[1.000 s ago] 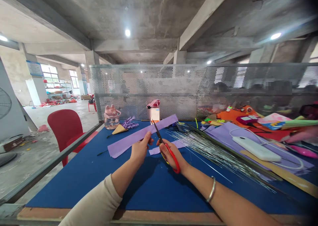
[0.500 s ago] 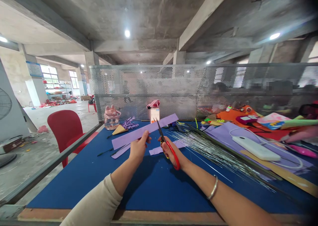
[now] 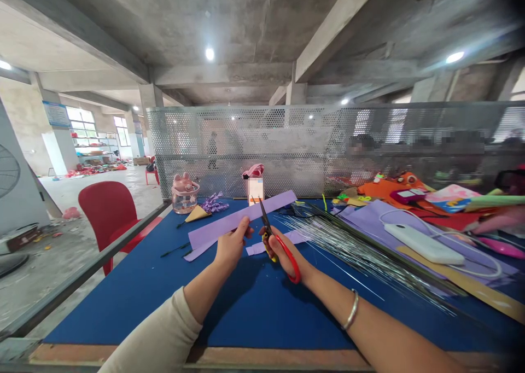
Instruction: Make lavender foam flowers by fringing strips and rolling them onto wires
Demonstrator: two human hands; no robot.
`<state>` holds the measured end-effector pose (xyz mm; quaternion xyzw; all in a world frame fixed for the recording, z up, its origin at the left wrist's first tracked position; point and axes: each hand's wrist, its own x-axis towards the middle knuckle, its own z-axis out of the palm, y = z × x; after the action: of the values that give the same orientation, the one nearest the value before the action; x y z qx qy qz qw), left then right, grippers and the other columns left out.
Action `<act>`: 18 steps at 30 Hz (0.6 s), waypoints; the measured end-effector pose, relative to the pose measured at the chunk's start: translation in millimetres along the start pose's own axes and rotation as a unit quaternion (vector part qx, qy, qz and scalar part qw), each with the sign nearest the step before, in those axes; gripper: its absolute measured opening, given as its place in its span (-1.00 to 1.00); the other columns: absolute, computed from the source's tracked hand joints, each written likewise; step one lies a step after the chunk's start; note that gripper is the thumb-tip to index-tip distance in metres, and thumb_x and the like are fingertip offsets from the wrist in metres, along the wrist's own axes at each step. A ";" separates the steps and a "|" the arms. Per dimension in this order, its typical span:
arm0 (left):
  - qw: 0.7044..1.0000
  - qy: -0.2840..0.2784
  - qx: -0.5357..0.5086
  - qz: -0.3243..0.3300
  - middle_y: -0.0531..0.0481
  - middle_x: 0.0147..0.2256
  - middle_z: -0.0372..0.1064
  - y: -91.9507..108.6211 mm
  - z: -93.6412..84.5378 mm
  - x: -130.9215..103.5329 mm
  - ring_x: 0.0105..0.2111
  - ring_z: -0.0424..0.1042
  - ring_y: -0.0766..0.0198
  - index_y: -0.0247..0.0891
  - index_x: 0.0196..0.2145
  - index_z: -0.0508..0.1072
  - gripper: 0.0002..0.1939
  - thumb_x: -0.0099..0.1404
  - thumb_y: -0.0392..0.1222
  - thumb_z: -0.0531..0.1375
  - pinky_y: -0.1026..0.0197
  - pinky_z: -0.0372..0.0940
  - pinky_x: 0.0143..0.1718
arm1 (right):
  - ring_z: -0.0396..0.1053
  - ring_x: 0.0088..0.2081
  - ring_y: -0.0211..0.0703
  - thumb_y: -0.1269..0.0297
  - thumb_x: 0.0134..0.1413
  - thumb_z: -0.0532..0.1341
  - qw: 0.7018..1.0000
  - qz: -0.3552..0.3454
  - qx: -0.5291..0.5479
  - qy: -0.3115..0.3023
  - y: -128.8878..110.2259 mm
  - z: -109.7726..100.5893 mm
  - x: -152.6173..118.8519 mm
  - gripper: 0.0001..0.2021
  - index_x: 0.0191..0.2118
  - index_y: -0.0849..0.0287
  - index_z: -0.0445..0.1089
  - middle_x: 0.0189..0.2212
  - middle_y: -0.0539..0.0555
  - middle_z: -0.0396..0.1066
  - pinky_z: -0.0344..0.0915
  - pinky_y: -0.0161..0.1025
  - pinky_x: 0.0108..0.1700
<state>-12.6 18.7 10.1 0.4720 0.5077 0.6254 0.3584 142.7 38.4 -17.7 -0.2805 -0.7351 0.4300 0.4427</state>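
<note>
A long purple paper strip (image 3: 217,229) slants above the blue table, its right end higher. My left hand (image 3: 232,244) pinches its lower edge near the middle, thumb on top. My right hand (image 3: 285,255) is closed round a pair of scissors (image 3: 292,261) with red and yellow handles. The dark blades point up and away, slightly parted, at the strip's upper edge. Underneath, another purple strip (image 3: 256,248) lies on the table, and one more purple piece (image 3: 196,254) shows below the held strip's left end.
Right of my hands lie a bundle of thin wires (image 3: 340,247), purple sheets (image 3: 369,220) and a white power strip (image 3: 422,244) with its cable. At the back stand a pink-lidded jar (image 3: 184,195) and a phone (image 3: 256,190), before a perforated metal screen (image 3: 287,159). A red chair (image 3: 109,209) is at left.
The purple strip has shifted slightly to the right in my left hand. The scissor blades have opened a little wider, with my right hand almost in the same place.
</note>
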 end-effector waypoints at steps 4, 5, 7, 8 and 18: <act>1.000 -0.001 0.009 0.004 -0.10 -0.50 0.48 -0.1 0.3 -0.9 -0.53 0.35 0.28 -0.34 -0.44 0.54 -0.44 0.08 0.30 0.15 0.26 0.19 -0.49 | -0.06 -0.61 -0.35 -0.32 0.04 0.01 0.998 0.022 0.057 0.007 -0.8 3.5 -0.7 -0.44 -0.16 0.13 0.22 -0.56 -0.12 -0.03 -0.06 -0.33 -0.57; 1.000 -0.001 0.009 0.006 -0.10 -0.50 0.47 0.0 0.4 -1.0 -0.53 0.35 0.29 -0.34 -0.45 0.54 -0.44 0.08 0.30 0.15 0.26 0.20 -0.49 | -0.08 -0.62 -0.37 -0.31 0.04 0.02 0.997 0.027 0.065 0.009 -1.5 4.3 -0.8 -0.45 -0.17 0.13 0.22 -0.57 -0.13 -0.04 -0.09 -0.35 -0.59; 1.000 -0.002 0.008 0.009 -0.09 -0.50 0.47 0.0 0.5 -1.0 -0.53 0.34 0.29 -0.34 -0.45 0.54 -0.44 0.07 0.30 0.15 0.26 0.20 -0.49 | -0.10 -0.63 -0.38 -0.29 0.04 0.03 0.997 0.027 0.072 0.017 -2.7 5.4 -1.0 -0.46 -0.19 0.14 0.22 -0.58 -0.13 -0.05 -0.12 -0.36 -0.61; 1.000 -0.002 0.007 0.010 -0.09 -0.51 0.46 -0.1 0.5 -0.8 -0.53 0.34 0.29 -0.33 -0.45 0.54 -0.43 0.07 0.31 0.15 0.26 0.20 -0.49 | -0.11 -0.63 -0.38 -0.29 0.04 0.04 0.997 0.024 0.071 0.020 -3.3 5.5 -1.0 -0.47 -0.20 0.14 0.22 -0.58 -0.13 -0.05 -0.13 -0.37 -0.62; 1.000 -0.005 -0.019 0.012 -0.10 -0.49 0.46 1.2 0.3 -0.4 -0.49 0.36 0.28 -0.35 -0.37 0.54 -0.45 0.08 0.27 0.17 0.28 0.19 -0.51 | -0.09 -0.64 -0.35 -0.26 0.08 0.02 0.999 -0.002 -0.012 0.044 -7.5 2.9 -0.6 -0.49 -0.25 0.17 0.25 -0.64 -0.14 -0.04 -0.10 -0.33 -0.60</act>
<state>-12.1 18.1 11.1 0.4744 0.4882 0.6368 0.3621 140.1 33.3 -12.0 -0.3029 -0.7206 0.4077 0.4720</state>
